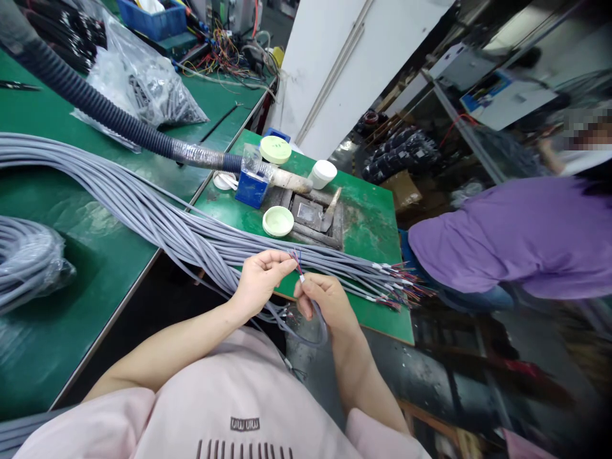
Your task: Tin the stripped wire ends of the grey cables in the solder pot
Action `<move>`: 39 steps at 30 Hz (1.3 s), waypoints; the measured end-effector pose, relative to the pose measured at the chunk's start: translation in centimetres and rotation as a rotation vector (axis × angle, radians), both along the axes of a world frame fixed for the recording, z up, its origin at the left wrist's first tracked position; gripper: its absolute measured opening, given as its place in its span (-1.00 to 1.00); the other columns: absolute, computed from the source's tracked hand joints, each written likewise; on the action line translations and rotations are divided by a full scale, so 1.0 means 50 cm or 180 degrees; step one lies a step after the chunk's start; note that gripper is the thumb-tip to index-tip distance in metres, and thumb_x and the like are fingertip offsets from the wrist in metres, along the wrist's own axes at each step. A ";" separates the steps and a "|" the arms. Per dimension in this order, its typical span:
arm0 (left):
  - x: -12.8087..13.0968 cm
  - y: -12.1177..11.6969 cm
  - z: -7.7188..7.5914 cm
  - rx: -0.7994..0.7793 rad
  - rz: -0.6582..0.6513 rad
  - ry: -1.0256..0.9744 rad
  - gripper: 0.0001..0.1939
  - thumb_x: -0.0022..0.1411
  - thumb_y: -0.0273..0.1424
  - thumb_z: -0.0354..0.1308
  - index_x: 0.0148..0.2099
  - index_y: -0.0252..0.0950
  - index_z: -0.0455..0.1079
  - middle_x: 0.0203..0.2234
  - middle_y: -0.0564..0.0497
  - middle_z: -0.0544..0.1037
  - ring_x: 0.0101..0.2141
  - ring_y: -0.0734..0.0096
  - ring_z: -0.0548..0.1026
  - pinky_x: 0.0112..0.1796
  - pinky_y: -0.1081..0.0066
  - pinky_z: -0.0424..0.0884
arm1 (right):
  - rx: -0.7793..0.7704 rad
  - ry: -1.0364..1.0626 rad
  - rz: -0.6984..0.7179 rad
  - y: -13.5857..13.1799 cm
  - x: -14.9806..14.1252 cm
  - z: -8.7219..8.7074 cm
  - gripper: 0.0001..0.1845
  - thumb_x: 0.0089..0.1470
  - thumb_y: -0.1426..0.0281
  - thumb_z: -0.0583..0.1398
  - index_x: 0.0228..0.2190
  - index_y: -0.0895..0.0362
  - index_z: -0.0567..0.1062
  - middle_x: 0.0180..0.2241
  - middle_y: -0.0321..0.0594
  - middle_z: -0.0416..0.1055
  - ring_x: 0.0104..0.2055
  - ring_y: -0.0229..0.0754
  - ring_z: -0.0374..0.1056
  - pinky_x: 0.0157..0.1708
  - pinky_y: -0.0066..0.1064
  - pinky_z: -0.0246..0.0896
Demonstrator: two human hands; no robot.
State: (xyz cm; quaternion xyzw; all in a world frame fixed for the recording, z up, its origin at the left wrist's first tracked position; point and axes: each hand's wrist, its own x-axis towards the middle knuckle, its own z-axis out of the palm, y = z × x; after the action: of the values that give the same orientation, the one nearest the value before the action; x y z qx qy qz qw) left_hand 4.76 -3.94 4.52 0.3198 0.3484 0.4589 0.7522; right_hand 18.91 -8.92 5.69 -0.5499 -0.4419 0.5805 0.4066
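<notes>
Several wires are pinched by left hand; right hand clasps cable.

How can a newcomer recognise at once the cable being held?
Start at the smaller green table, crossed by a cable bundle. At the table's near edge, one grey cable curves up into the right hand, while the left hand pinches its coloured wires. Unlike its neighbours, this cable is held.

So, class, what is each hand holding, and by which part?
The right hand grips a grey cable near its end, by the white band; the left hand pinches the thin wires coming out of it.
</notes>
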 end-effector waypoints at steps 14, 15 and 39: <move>-0.007 0.000 -0.014 0.0136 0.0048 0.0068 -0.61 -0.07 -0.12 0.37 -0.42 -0.36 0.42 -0.74 0.21 0.26 -0.69 0.72 0.06 -0.63 0.59 -0.05 | 0.0229 0.0614 -0.0443 0.052 -0.021 0.015 -0.85 -0.07 0.33 0.25 -0.43 0.15 0.46 -0.75 -0.47 0.28 -0.77 -0.38 0.16 -0.70 -0.53 0.06; -0.007 0.001 -0.012 0.0131 0.0061 0.0042 -0.60 -0.08 -0.12 0.38 -0.43 -0.36 0.41 -0.75 0.22 0.24 -0.69 0.72 0.05 -0.63 0.59 -0.05 | 0.0275 0.0634 -0.0418 0.056 -0.021 0.015 -0.84 -0.05 0.31 0.26 -0.43 0.15 0.45 -0.77 -0.49 0.24 -0.78 -0.39 0.13 -0.71 -0.53 0.04; -0.014 0.068 -0.105 0.2964 0.0444 0.2140 -0.82 0.24 -0.34 0.15 -0.19 -0.30 0.52 -0.62 0.09 0.45 -0.59 0.54 0.33 -0.46 0.50 0.30 | 0.0667 -0.3463 -0.1129 0.317 0.193 -0.047 -0.85 -0.19 0.35 0.11 -0.67 0.14 0.39 -0.70 -0.29 0.33 -0.56 -0.25 0.25 -0.49 -0.45 0.12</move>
State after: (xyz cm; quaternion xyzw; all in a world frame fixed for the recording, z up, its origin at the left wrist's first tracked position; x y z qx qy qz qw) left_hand 4.04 -0.54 -0.72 0.7217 0.3498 0.4855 0.3481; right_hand 28.59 6.92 3.34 -0.7915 -0.5435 0.0906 0.2644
